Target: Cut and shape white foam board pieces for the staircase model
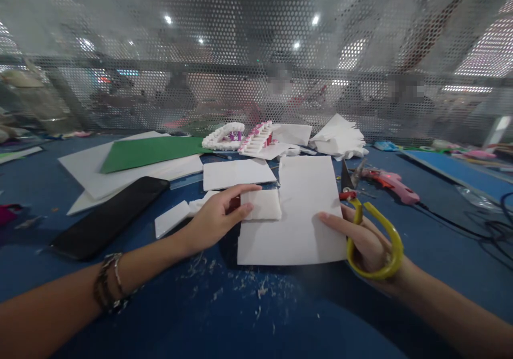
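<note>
My left hand [218,215] pinches a small white foam piece [262,205] between thumb and fingers, resting it on the left edge of a large white foam sheet [298,215] that lies on the blue table [240,316]. My right hand [366,241] grips yellow-handled scissors [374,239], fingers through the loop, and its fingertips touch the sheet's right edge. The scissor blades [345,177] point away from me, up beside the sheet.
A black phone [110,217] lies to the left. Behind are a green sheet [150,151] on white boards, white foam pieces [236,173], a small foam model [240,137], a foam stack [339,137] and a pink glue gun [390,182] with its cable. Foam crumbs lie near me. A perforated screen stands behind the table.
</note>
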{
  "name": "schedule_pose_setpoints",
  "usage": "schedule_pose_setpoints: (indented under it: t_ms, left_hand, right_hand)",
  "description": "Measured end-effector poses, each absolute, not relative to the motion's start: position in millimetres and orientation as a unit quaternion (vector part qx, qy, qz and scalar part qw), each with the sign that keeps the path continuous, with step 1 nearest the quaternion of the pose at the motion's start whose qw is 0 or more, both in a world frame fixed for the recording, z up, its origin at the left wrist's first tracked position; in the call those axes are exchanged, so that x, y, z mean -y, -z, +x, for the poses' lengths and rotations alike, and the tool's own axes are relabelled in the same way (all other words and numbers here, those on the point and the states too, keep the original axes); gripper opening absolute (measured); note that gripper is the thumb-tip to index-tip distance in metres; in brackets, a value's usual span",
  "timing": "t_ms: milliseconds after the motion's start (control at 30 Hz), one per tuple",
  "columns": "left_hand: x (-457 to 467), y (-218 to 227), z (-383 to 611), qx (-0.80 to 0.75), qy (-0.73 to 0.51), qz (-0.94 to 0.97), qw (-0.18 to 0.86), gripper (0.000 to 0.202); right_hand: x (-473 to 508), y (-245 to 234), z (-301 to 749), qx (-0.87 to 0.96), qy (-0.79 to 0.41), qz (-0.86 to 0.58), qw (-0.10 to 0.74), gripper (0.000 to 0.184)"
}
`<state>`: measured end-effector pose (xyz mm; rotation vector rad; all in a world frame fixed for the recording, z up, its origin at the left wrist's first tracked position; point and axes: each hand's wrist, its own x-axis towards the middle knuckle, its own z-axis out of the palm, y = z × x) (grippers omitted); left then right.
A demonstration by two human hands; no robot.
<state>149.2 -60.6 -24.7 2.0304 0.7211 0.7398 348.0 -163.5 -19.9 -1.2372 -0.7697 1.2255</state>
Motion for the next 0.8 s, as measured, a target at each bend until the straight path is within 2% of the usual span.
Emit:
schedule_pose_setpoints:
  t_ms: [133, 300, 567, 633, 700, 800]
  left_hand:
    - [60.7, 24.5, 151.1, -0.301, -0.298, 0.751, 0.506, 0.050]
    - [58.5, 29.9, 151.9, -0.277, -0.260, 0.689, 0.617, 0.028]
    - [58.4, 28.2, 150.0, -0.294, -0.234, 0.652, 0.658, 0.019]
    - [55.4, 26.6, 150.1, -0.292, -0.270, 0.618, 0.678, 0.016]
    - [52.0, 21.7, 149.8, -0.289, -0.336, 0.566, 0.695, 0.011]
    - [48.9, 10.1, 148.9, -0.286, -0.423, 0.482, 0.712, 0.008]
  right_hand:
    - [164.0, 20.0, 349.0, 0.339, -0.520, -0.526, 0.582, 0.023]
    - [166.2, 18.3, 348.1, 0.346, -0.528, -0.520, 0.576, 0.020]
    - [164.2, 17.2, 349.1, 0.373, -0.498, -0.540, 0.566, 0.012]
    - [161.5, 17.1, 354.0, 0.404, -0.453, -0.554, 0.570, 0.012]
    - [159.1, 17.0, 361.4, 0.471, -0.397, -0.566, 0.548, 0.019]
    - [159.5, 16.5, 370.9, 0.582, -0.314, -0.587, 0.467, 0.028]
